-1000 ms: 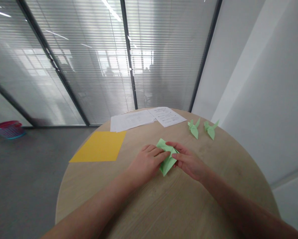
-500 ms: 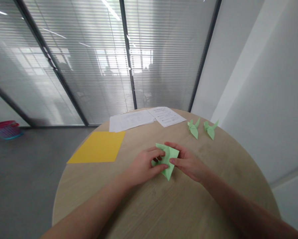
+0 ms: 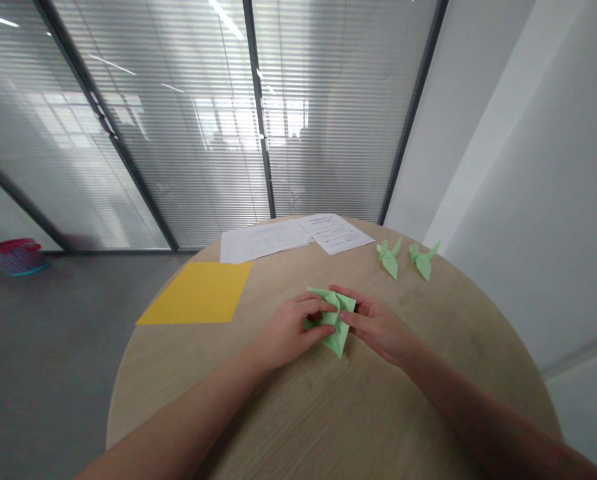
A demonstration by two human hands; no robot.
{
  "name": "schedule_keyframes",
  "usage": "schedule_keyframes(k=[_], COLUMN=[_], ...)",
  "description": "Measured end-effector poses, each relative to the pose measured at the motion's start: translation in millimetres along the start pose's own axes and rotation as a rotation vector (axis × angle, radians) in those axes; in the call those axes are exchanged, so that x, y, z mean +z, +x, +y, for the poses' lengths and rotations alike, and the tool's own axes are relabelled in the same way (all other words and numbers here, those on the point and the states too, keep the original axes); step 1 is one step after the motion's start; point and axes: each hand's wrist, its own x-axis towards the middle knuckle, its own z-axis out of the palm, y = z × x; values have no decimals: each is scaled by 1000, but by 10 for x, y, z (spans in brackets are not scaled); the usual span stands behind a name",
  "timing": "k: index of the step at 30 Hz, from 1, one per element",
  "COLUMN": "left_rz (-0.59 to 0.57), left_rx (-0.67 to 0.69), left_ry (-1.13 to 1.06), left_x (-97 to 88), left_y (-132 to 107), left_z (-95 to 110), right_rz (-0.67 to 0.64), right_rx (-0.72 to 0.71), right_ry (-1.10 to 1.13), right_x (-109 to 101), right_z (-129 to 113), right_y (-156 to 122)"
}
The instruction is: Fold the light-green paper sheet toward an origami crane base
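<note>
A light green folded paper [image 3: 337,341] is held between my two hands, just above the middle of the round table. My left hand [image 3: 298,330] grips its left side, with thumb and fingers pinching toward a raised fold. On the right edge, my right hand [image 3: 373,325] pinches the paper, thumb in front and fingers behind. Part of the paper's left side is hidden under my left fingers. Two finished-looking green origami cranes, a left one [image 3: 389,259] and a right one [image 3: 423,261], stand farther back on the right.
A yellow paper sheet [image 3: 196,293] lies at the left of the wooden table [image 3: 298,413]. White sheets [image 3: 263,241] and a printed page [image 3: 334,233] lie at the back edge. A red and blue basket [image 3: 16,259] stands on the floor by the blinds.
My left fingers have shifted slightly right over the green paper, and its middle now bends up more into a fold. The right hand stays nearly in place.
</note>
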Motion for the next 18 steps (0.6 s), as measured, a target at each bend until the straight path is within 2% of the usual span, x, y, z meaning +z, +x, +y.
schedule_keyframes(k=[8,18], left_rz=[35,26], left_rx=[5,-32], left_ry=[71,74], left_x=[33,22], left_y=[-5,-4], left_z=[27,-4], right_rz=[14,1], right_rx=[-73,-89], right_ry=[-138,-136], right_x=[-16,-57], right_z=[28,18], right_y=[30,30])
